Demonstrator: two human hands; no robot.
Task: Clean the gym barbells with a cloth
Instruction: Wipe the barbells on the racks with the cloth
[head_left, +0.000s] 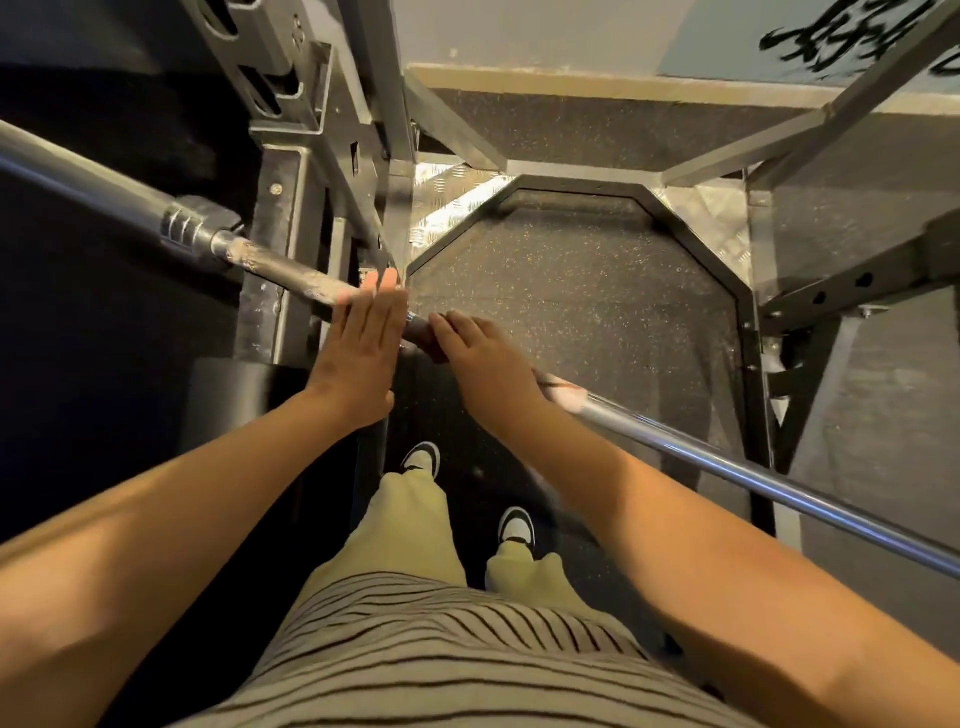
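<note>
Left hand: the left hand (358, 348) is flat with straight fingers held together. Its palm lies on the barbell (727, 462) and grips nothing. In my judgement it steadies the shaft so it does not roll.
Right hand: the right hand (485, 364) sits just beside the left, almost touching it. Its fingers are curled over the top of the shaft and hold it. This looks like the working hand for a rub along the bar.
Cloth: a pale patch (566, 397) shows on the shaft just beyond the right wrist. I cannot tell whether it is the cloth or chalk.
Barbell place: it lies across the rack, at its left side, and crosses in front of the rack upright (270, 322). Where it actually rests on the rack is hidden.
Barbell axis: the long axis runs diagonally from upper left to lower right. The collar (189, 228) and thick sleeve are at the upper-left end. The bare shaft runs out past the lower-right edge of the view.
Surface: white marks fleck the shaft between the collar and the left hand, so that stretch probably still needs wiping.
Below: a speckled floor mat (571, 270) lies inside the rack's frame, well below the bar.
</note>
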